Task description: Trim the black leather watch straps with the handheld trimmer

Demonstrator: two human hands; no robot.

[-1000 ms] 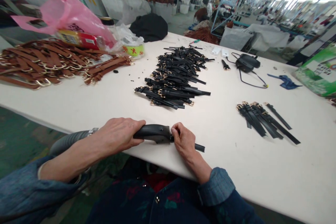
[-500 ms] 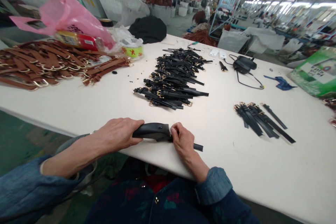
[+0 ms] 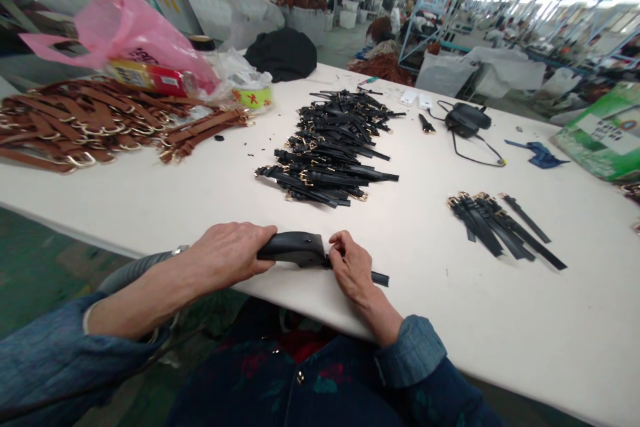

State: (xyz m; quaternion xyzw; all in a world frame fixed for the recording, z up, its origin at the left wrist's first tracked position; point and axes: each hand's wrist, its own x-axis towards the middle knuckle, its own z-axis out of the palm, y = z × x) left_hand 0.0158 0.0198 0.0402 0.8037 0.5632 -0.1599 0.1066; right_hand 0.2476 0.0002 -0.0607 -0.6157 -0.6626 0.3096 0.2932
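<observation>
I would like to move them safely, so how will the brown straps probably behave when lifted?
The brown straps look flexible, since several lie curved. They may tangle, because they cross in a heap. Their shiny rings could catch neighbouring straps.

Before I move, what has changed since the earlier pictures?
The right hand's forefinger has lifted slightly from the mouth of the black tool. No new hold or release shows: the left hand still grips the tool, the right the black strap. The black strap pile and brown straps look unmoved.
</observation>
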